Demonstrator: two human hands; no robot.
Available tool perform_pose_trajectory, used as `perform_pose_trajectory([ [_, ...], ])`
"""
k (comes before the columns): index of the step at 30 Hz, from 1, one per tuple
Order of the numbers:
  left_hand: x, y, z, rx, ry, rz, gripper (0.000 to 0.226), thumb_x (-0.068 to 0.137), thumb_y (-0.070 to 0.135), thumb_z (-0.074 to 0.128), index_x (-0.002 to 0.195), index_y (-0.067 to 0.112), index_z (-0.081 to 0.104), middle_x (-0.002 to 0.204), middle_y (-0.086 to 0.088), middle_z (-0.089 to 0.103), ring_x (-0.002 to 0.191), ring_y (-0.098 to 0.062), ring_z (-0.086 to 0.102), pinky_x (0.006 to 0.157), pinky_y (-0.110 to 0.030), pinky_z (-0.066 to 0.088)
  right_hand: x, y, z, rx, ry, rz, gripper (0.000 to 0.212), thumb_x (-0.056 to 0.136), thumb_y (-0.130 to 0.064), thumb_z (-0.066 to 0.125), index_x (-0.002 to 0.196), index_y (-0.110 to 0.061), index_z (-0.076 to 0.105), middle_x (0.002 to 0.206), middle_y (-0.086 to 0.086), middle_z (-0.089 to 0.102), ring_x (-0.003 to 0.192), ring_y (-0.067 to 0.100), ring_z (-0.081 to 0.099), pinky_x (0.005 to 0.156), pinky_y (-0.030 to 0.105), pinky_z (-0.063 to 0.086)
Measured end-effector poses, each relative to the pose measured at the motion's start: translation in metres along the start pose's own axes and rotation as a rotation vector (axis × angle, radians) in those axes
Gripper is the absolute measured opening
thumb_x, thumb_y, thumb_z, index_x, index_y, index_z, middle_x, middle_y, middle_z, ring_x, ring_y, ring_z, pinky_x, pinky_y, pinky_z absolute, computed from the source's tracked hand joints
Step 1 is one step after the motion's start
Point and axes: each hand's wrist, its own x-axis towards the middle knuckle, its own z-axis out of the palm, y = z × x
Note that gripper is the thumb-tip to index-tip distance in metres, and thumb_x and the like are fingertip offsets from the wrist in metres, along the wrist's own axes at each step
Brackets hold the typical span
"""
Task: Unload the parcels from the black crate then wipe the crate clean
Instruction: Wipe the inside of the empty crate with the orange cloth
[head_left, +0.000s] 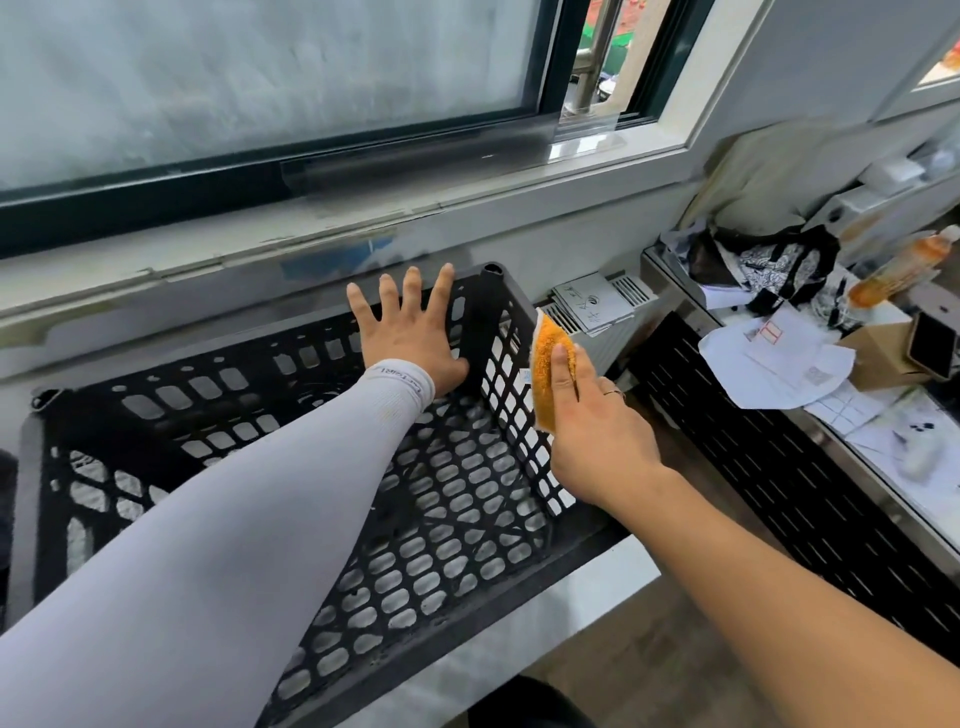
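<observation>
**Crate under the window, cloth at its right wall**

Left hand (410, 338): grip released, fingers spread flat against the black crate's (322, 467) far wall near the corner. Right hand (592, 426): grip pinching an orange cloth (550, 374) against the crate's right wall. No parcels show inside the crate. Papers (779, 364) lie on the desk (883, 499) beside it.

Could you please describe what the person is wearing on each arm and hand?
The left arm wears a snug pale grey sleeve down to the wrist, with small lettering at its cuff; the left hand is bare. The right arm is bare, and the right hand wears a thin ring.
</observation>
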Motion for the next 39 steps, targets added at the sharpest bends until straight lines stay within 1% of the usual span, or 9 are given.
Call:
perform_pose_trajectory([
  [4, -0.001, 0.0, 0.002, 0.001, 0.024, -0.001, 0.118, 0.081, 0.07, 0.064, 0.16, 0.038, -0.017, 0.171, -0.008, 0.003, 0.157, -0.039, 0.001, 0.119, -0.07, -0.009, 0.01, 0.0, 0.003, 0.002, 0.022, -0.016, 0.105, 0.098, -0.029, 0.056, 0.157, -0.018, -0.03, 0.17, 0.009, -0.017, 0.154, 0.042, 0.016, 0.119, 0.054, 0.034],
  [9, 0.0, 0.001, 0.004, 0.016, 0.045, -0.007, 0.117, 0.08, 0.072, 0.062, 0.16, 0.038, -0.017, 0.171, -0.008, 0.005, 0.157, -0.039, 0.002, 0.12, -0.07, -0.007, 0.028, -0.007, 0.0, -0.003, 0.033, -0.022, 0.107, 0.098, -0.029, 0.058, 0.156, -0.018, -0.031, 0.17, 0.009, -0.019, 0.154, 0.043, 0.015, 0.119, 0.055, 0.033],
  [13, -0.001, 0.002, 0.005, 0.02, 0.049, -0.011, 0.115, 0.082, 0.073, 0.06, 0.16, 0.038, -0.017, 0.171, -0.008, 0.005, 0.157, -0.038, 0.002, 0.12, -0.07, -0.007, 0.05, -0.016, -0.008, 0.006, 0.034, -0.025, 0.111, 0.096, -0.029, 0.062, 0.157, -0.018, -0.03, 0.17, 0.009, -0.019, 0.153, 0.044, 0.016, 0.118, 0.059, 0.034],
  [18, -0.001, 0.001, 0.004, 0.018, 0.029, -0.013, 0.114, 0.083, 0.071, 0.061, 0.16, 0.038, -0.016, 0.171, -0.008, 0.004, 0.158, -0.038, 0.001, 0.121, -0.07, -0.006, 0.081, -0.029, -0.017, 0.002, 0.031, -0.026, 0.112, 0.094, -0.028, 0.066, 0.159, -0.019, -0.025, 0.17, 0.008, -0.018, 0.15, 0.043, 0.025, 0.118, 0.059, 0.034],
  [22, -0.001, 0.002, 0.001, 0.022, 0.01, -0.017, 0.114, 0.083, 0.069, 0.061, 0.16, 0.038, -0.017, 0.172, -0.007, 0.003, 0.158, -0.038, 0.0, 0.121, -0.07, -0.006, 0.097, -0.036, -0.024, 0.014, 0.03, -0.026, 0.117, 0.09, -0.026, 0.071, 0.16, -0.018, -0.023, 0.17, 0.007, -0.016, 0.151, 0.042, 0.021, 0.118, 0.06, 0.033],
  [27, 0.0, 0.003, 0.0, 0.018, -0.008, -0.019, 0.116, 0.083, 0.069, 0.063, 0.16, 0.038, -0.018, 0.172, -0.007, 0.002, 0.158, -0.038, -0.001, 0.121, -0.07, -0.007, 0.102, -0.04, -0.026, 0.0, 0.021, -0.01, 0.124, 0.086, -0.031, 0.075, 0.159, -0.014, -0.024, 0.17, 0.008, -0.014, 0.147, 0.043, 0.026, 0.113, 0.059, 0.039],
  [32, -0.001, 0.003, 0.0, 0.026, -0.005, -0.01, 0.118, 0.082, 0.07, 0.064, 0.16, 0.038, -0.019, 0.172, -0.008, 0.002, 0.158, -0.038, -0.002, 0.12, -0.07, -0.008, 0.09, -0.032, -0.028, 0.039, 0.031, -0.04, 0.112, 0.092, -0.023, 0.066, 0.16, -0.016, -0.022, 0.171, 0.006, -0.017, 0.134, 0.037, 0.044, 0.103, 0.05, 0.046],
  [36, -0.001, 0.003, 0.001, 0.029, 0.004, -0.004, 0.118, 0.081, 0.071, 0.064, 0.16, 0.038, -0.018, 0.172, -0.008, 0.002, 0.158, -0.038, 0.0, 0.121, -0.07, -0.006, 0.069, -0.017, -0.025, 0.087, -0.023, -0.055, 0.108, 0.096, -0.022, 0.061, 0.159, -0.021, -0.026, 0.169, 0.004, -0.023, 0.13, 0.037, 0.046, 0.1, 0.051, 0.049],
  [39, -0.002, 0.002, 0.003, 0.03, 0.031, 0.008, 0.117, 0.081, 0.069, 0.064, 0.16, 0.038, -0.017, 0.172, -0.008, 0.003, 0.158, -0.038, 0.001, 0.121, -0.07, -0.005, 0.047, -0.006, -0.018, 0.074, -0.038, -0.058, 0.106, 0.096, -0.02, 0.058, 0.158, -0.023, -0.029, 0.169, 0.004, -0.024, 0.126, 0.036, 0.048, 0.093, 0.049, 0.051],
])
